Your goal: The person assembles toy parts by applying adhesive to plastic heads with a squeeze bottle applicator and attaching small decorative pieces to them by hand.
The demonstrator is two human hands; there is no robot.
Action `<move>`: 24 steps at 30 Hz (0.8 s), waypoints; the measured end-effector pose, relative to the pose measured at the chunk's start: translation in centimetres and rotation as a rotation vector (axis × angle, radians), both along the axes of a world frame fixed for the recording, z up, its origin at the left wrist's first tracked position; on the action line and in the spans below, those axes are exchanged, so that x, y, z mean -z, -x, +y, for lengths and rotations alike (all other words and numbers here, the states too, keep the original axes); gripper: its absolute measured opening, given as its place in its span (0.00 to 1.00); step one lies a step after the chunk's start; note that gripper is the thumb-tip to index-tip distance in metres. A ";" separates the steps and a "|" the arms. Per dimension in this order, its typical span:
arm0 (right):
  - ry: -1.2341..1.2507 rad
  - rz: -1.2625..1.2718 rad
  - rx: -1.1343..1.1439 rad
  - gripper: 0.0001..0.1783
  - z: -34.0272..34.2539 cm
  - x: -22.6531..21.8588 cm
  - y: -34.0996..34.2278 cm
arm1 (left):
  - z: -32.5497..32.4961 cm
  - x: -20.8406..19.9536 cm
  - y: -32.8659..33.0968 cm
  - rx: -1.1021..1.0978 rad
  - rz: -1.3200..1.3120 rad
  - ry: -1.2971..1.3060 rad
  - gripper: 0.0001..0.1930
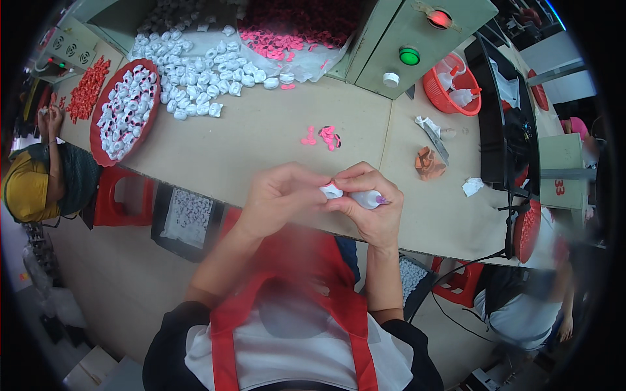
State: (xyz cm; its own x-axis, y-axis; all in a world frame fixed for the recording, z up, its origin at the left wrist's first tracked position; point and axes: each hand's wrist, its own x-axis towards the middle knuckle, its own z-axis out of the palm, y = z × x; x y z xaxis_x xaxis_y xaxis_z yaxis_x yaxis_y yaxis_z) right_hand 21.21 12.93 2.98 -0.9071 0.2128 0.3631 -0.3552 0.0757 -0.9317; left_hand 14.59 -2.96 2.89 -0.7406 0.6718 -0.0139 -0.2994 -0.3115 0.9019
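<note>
A small white rounded piece with a pink-red edge (331, 191) sits between the fingertips of both my hands, above the near side of the table. My left hand (277, 195), slightly blurred, pinches it from the left. The thumb and forefinger of my right hand (375, 218) meet at its other side. Tucked in that right hand is a small translucent squeeze bottle (367, 199) with a purple tip pointing right. Just beyond my hands lie several loose pink pieces (308, 136) and a little pile of pink and dark pieces (329, 137).
White pieces (202, 75) heap at the back left, beside a red tray (156, 98) of white-and-dark pieces. A green machine cabinet (372, 58) stands behind. Rightward are a red basket (437, 101) with bottles, a tape-like strip (435, 140) and a black crate (489, 143). Co-workers sit left and right.
</note>
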 end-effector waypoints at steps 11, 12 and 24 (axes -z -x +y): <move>0.437 -0.190 -0.071 0.14 -2.1 0.4 0.8 | -1.3 0.4 0.1 -0.062 -0.036 -0.041 0.08; 0.433 -0.191 -0.082 0.14 -2.5 0.3 1.0 | -1.3 0.3 0.2 -0.083 -0.054 -0.026 0.08; 0.185 -0.305 0.146 0.12 -6.5 0.1 4.5 | -6.6 -0.4 6.1 -0.585 0.325 0.384 0.08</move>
State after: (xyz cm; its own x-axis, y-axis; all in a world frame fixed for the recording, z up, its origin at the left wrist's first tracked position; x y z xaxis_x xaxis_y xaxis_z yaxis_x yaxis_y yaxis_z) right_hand 16.75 6.41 2.84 -0.9230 0.3840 0.0249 -0.0577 -0.0741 -0.9956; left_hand 8.49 -9.52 3.29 -0.9805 0.1617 0.1119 0.1159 0.0156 0.9931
